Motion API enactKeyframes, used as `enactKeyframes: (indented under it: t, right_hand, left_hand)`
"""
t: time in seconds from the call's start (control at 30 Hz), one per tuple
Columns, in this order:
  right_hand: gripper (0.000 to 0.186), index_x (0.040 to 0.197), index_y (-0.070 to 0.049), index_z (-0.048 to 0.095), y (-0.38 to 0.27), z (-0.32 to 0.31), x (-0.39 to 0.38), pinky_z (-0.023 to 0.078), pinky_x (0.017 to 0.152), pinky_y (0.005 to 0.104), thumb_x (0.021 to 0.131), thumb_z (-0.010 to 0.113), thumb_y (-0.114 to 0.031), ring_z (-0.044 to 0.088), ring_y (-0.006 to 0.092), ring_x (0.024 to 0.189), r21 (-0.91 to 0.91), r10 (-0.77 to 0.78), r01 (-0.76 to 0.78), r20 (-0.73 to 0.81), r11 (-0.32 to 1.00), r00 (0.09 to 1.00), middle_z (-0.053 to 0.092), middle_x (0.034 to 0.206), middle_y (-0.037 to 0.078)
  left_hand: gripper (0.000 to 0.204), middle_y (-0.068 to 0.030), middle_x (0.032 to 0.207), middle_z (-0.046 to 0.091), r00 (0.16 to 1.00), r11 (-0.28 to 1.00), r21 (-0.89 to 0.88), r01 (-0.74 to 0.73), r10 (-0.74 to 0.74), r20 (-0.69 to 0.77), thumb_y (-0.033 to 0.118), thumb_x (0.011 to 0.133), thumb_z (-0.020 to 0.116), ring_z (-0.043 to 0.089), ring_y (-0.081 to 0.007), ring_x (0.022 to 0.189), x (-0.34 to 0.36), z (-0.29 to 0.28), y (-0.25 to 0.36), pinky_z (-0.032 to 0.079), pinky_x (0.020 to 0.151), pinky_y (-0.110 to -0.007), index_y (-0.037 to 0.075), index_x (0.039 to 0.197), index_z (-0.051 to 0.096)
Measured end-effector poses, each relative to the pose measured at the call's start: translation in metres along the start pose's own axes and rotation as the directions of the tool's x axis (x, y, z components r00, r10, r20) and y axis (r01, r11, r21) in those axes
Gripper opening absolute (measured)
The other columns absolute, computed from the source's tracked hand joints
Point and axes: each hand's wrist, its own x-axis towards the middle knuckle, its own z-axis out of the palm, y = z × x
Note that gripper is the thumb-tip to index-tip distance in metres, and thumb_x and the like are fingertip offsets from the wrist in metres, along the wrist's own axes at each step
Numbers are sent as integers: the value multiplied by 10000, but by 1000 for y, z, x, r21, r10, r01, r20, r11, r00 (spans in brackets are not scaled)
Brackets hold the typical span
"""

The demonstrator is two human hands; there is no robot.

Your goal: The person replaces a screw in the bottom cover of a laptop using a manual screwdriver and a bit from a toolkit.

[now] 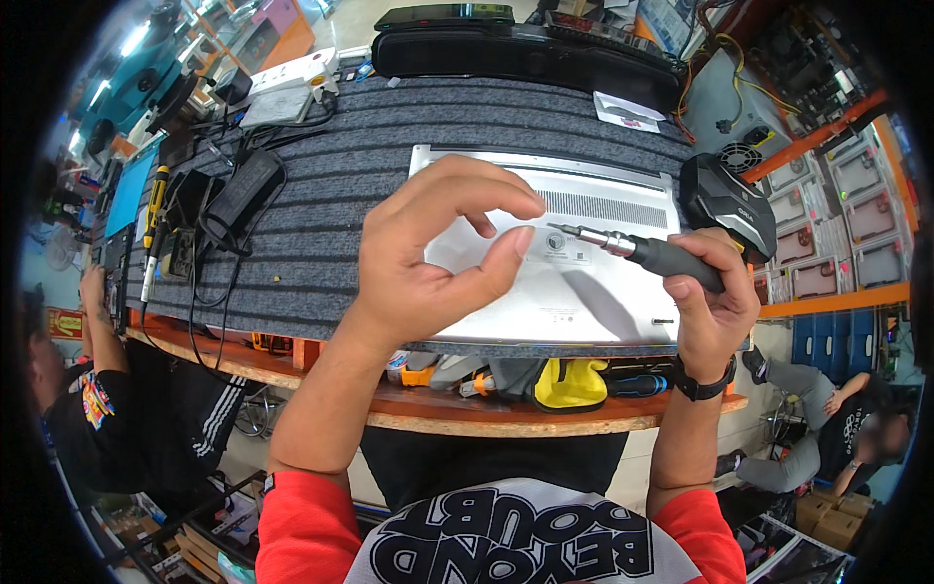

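A silver laptop lies upside down on a ribbed grey mat, its bottom cover with the vent grille facing up. Above it, my right hand grips the dark handle of a screwdriver, whose metal shaft and thin bit point left. My left hand hovers over the laptop's left part, fingers curled. Its thumb and index fingertips are apart, close to the bit's tip, with nothing visible between them. The screwdriver's bit does not appear to touch the laptop, and its shadow falls across the cover.
A black power adapter with cables and a yellow-black screwdriver lie left. A long black bar-shaped device stands behind. Right are a black mouse-shaped device and a metal power supply. Tools and a yellow pouch fill the shelf below. Two people sit nearby.
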Motion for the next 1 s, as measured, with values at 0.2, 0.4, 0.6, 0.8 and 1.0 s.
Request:
enactKeyframes:
  t: [0.2,0.4,0.6,0.8,1.0]
  right_hand:
    - [353,1058,45,713,-1,4,-1,493,793,290,765,867,-75,638,187,886,7,28,-29,28,1000,999,713,994,130]
    - [352,1061,38,716,-1,3,1,493,787,286,762,867,-69,645,187,887,-30,22,-21,34,999,999,712,990,126]
    - [339,1065,45,709,0,2,0,496,767,282,772,852,-47,643,184,872,-41,-7,7,-6,999,1000,704,992,131]
    - [354,1073,46,701,0,3,0,493,783,283,760,852,-25,636,191,882,-40,-20,20,-17,999,1000,693,986,127]
    - [370,1073,44,696,-1,2,0,496,794,295,745,856,-19,633,204,899,-119,-59,65,50,991,997,687,998,134]
  left_hand:
    - [138,-138,934,733,998,998,43,-38,36,47,-58,808,722,678,-154,814,0,1,-1,528,692,-261,-20,941,721]
    - [110,-147,919,743,999,999,13,38,-38,6,-70,828,701,698,-159,830,-2,2,1,538,697,-256,-22,922,734]
    - [90,-68,910,743,944,980,-57,188,-197,-266,-7,864,734,677,-97,783,-4,5,-5,515,594,-224,36,941,749]
    - [132,-116,968,704,971,968,-100,231,-222,88,110,989,655,683,-144,847,-3,4,2,495,622,-233,-18,976,685]
    - [167,-79,856,621,974,973,-120,197,-180,138,105,1018,570,582,-110,722,-9,6,-4,451,594,-227,4,898,626]
